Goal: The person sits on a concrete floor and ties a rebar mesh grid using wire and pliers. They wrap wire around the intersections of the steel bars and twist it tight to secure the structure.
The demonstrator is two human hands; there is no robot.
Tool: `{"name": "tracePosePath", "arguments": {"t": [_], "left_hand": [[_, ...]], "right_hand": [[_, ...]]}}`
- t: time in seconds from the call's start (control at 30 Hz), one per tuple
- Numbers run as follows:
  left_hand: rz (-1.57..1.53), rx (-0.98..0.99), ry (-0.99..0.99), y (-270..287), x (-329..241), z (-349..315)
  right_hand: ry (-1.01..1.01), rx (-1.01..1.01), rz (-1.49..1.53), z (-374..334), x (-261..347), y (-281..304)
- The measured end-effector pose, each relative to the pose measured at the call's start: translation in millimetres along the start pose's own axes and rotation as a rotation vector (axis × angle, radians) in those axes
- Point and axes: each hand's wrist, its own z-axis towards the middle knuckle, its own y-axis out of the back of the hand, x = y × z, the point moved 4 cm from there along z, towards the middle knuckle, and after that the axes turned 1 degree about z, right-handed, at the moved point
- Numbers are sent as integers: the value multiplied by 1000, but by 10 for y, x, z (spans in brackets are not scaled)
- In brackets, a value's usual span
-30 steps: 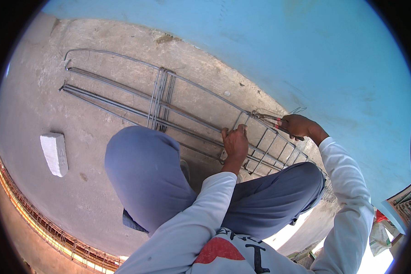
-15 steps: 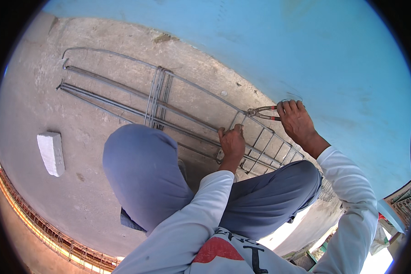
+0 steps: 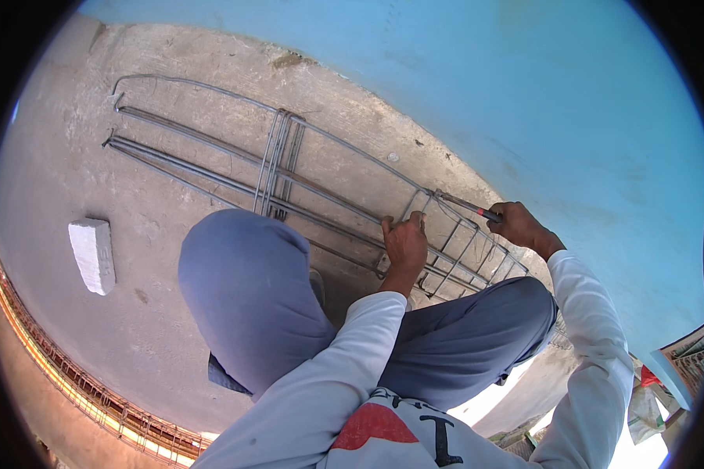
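A long rebar cage [image 3: 344,205] of grey steel bars and square stirrups lies across the floor in front of my knees. My right hand [image 3: 522,227] is closed round the handles of pincers [image 3: 463,204] with red and black grips. Their jaws meet the far top bar at a stirrup corner; the bite itself is too small to make out. My left hand [image 3: 405,244] grips the cage by a stirrup, a little nearer to me, with its fingers bent over the steel. Several loose stirrups [image 3: 272,168] are bunched together on the bars, left of my left hand.
A blue wall [image 3: 540,102] rises just beyond the cage and my right hand. On the concrete floor [image 3: 156,234] at the left lies a white block [image 3: 92,255]. More rebar cages [image 3: 78,399] run along the lower left rim. My bent knees [image 3: 242,273] flank the near side.
My right hand has rolled over and dropped slightly, turning the pincers from a flat, spread view to edge-on, handles together. The left hand keeps its place on the cage.
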Motion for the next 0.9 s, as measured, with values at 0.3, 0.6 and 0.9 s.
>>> {"name": "tracePosePath", "arguments": {"t": [0.3, 0.6, 0.9], "left_hand": [[8, 8, -16, 32, -33, -1], [-9, -22, -18, 12, -12, -3], [-76, -55, -23, -26, -22, -18]], "right_hand": [[104, -180, 26, -23, -128, -240], [-328, 511, 422, 37, 357, 418], [163, 55, -440, 22, 267, 180]]}}
